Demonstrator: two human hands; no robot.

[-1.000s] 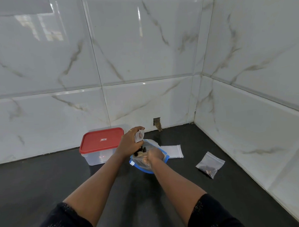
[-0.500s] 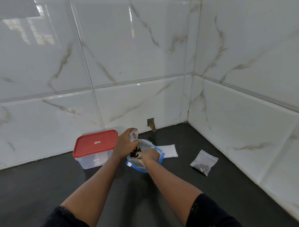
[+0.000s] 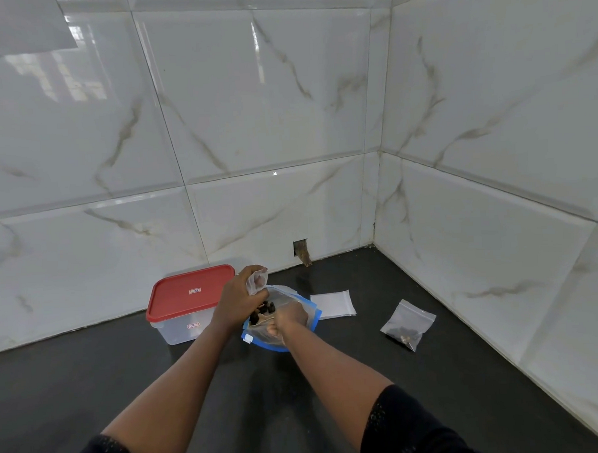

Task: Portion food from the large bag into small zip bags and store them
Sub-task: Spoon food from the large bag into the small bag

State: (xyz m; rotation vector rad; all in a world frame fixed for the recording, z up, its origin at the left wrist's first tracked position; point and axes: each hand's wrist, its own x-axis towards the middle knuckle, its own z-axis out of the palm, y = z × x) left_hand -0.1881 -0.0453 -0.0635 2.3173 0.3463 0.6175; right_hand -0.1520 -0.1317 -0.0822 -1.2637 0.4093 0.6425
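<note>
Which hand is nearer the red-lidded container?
Left. The left hand, holding a small zip bag, is beside the right end of the red-lidded container; the right hand sits farther right, in the large bag.

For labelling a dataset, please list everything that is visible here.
Clear plastic box with red lid: one, clear and red, counter's left.
Large clear bag with blue zip edge: one, under the hands.
Dark food pieces: several, blackish, inside it.
Flat empty zip bag: count unclear, whitish, beside it.
Small filled zip bag: one, clear, far right.
Black counter: one, beneath everything.
Left hand: grips a small clear zip bag.
Right hand: at the large bag's mouth.
</note>
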